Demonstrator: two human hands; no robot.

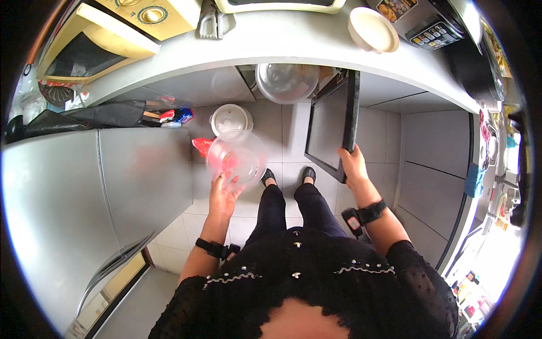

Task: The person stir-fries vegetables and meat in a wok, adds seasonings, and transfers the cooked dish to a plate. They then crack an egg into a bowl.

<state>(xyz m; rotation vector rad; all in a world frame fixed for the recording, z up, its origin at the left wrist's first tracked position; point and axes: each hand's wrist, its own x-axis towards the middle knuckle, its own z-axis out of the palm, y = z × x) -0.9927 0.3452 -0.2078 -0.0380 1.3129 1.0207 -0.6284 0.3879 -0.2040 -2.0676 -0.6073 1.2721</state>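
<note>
My left hand (224, 195) grips the near rim of a clear plastic bowl (247, 156), through which something red shows. At the right, my right hand (354, 165) holds the outer edge of a dark-framed cabinet door (332, 123), which stands open below the counter. Inside the cabinet opening, left of that door, sits a large clear round container (287, 82). A white lidded bucket (230, 120) stands on the floor just beyond the bowl, with a red plastic bag (203, 146) beside it.
A countertop (271, 44) crosses in front, bearing a yellow microwave oven (101, 46), a cream bowl (373, 30) and a black appliance (474, 63). A silver refrigerator (144, 169) stands at the left. Grey cabinets (436, 169) line the right. My feet are on the tiled floor (292, 169).
</note>
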